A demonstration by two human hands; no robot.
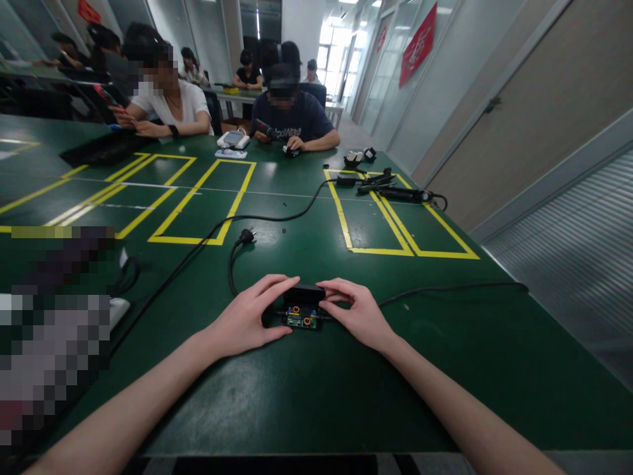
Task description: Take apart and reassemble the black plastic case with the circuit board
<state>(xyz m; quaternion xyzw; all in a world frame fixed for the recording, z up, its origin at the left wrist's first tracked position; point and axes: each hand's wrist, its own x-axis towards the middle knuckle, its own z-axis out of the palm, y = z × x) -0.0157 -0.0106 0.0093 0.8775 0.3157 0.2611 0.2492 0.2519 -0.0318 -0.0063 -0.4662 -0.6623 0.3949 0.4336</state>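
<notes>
Between my hands on the green table lies an opened power adapter, its green circuit board exposed with copper-wound ring coils. A black plastic cover stands tilted along the board's far side. My left hand curves around the left end, fingertips on the cover's top edge and thumb at the board's near left corner. At the other end my right hand pinches the cover's right edge between thumb and fingers. A black cord runs out from each side, the left one ending in a plug.
A long black cable crosses the table diagonally. Black tools lie inside yellow tape outlines at the far right. Blurred blocks cover objects at the left. Two people sit across the table, one handling a small black item.
</notes>
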